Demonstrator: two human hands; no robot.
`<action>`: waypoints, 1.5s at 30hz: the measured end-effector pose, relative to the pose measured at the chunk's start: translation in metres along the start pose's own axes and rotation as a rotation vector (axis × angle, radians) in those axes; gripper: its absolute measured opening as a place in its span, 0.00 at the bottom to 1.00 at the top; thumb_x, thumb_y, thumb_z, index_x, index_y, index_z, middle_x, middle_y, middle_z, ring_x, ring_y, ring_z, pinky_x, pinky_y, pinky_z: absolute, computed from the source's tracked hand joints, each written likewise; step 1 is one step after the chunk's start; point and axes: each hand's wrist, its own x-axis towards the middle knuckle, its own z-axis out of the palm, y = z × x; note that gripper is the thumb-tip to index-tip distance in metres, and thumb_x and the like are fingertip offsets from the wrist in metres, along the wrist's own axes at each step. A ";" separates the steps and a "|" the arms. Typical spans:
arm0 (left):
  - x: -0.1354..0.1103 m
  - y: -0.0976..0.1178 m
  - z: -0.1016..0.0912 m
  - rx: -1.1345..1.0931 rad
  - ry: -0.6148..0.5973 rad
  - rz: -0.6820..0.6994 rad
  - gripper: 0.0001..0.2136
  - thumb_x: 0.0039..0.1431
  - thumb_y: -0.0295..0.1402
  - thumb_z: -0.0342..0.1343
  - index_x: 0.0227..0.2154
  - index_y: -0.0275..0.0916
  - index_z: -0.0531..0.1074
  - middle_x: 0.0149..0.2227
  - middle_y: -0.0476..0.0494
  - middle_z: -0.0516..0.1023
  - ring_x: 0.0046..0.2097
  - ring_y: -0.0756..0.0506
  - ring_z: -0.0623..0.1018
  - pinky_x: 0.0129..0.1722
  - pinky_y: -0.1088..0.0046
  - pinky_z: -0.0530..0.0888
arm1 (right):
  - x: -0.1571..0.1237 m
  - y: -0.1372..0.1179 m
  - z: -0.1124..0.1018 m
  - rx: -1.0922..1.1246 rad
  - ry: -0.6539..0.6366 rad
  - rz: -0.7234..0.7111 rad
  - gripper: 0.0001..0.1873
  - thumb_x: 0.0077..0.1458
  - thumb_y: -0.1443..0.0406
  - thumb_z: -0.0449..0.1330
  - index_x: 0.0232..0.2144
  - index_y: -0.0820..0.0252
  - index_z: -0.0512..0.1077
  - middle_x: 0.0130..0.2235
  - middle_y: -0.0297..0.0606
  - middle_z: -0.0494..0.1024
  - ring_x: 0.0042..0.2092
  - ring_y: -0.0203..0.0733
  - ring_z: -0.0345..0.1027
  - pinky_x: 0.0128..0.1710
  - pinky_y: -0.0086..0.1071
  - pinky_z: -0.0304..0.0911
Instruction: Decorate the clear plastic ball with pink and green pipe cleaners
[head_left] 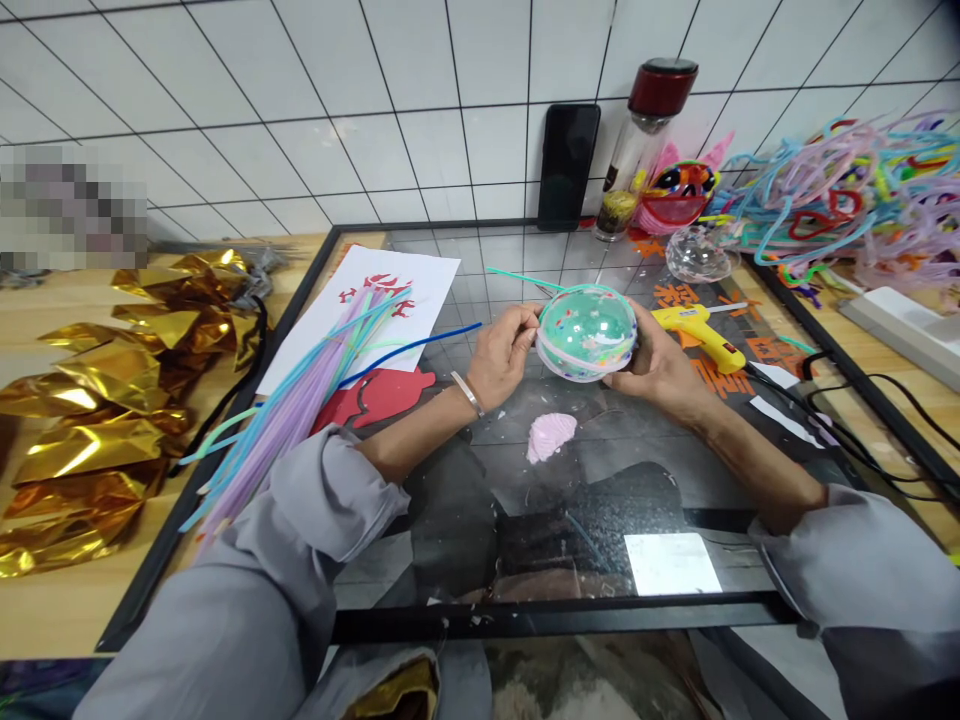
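A clear, rounded plastic half-ball [587,340] with a green tint and coloured specks is held up over the glass-topped table. Green and pale pipe cleaner runs round its rim. My right hand [664,365] is wrapped round its right side. On the opposite side, the closed fingers of my left hand [501,358] pinch its edge; whether they also grip pipe cleaner is hidden. A loose green pipe cleaner [517,277] sticks out to the left behind the rim. Below the half-ball, a pink shell-shaped piece [552,437] lies on the glass.
Purple and blue pipe cleaners [300,420] lie across white paper [427,275] and red cutouts [382,395]. A yellow glue gun [701,335] is by my right hand. Behind stand a phone [568,165] and a bottle [637,165]. Gold foil [97,440] covers the left side.
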 end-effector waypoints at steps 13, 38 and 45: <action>0.002 -0.012 -0.020 0.323 -0.235 0.309 0.08 0.65 0.31 0.46 0.37 0.39 0.70 0.45 0.34 0.78 0.52 0.41 0.78 0.54 0.59 0.74 | -0.006 -0.002 -0.010 -0.309 -0.043 -0.159 0.45 0.41 0.68 0.68 0.62 0.47 0.60 0.67 0.39 0.60 0.67 0.58 0.52 0.66 0.52 0.50; 0.001 -0.002 -0.033 0.214 -0.328 0.459 0.17 0.60 0.40 0.56 0.48 0.37 0.63 0.57 0.25 0.70 0.60 0.36 0.72 0.56 0.54 0.72 | -0.007 0.000 -0.010 -0.327 -0.048 -0.213 0.41 0.46 0.64 0.68 0.62 0.47 0.61 0.65 0.40 0.63 0.67 0.57 0.54 0.66 0.53 0.51; 0.003 -0.003 -0.034 0.275 -0.473 0.580 0.27 0.53 0.45 0.64 0.49 0.36 0.62 0.64 0.18 0.58 0.67 0.30 0.62 0.59 0.47 0.70 | -0.008 0.007 -0.014 -0.392 -0.038 -0.279 0.43 0.46 0.66 0.66 0.64 0.49 0.58 0.66 0.42 0.63 0.65 0.57 0.58 0.65 0.54 0.53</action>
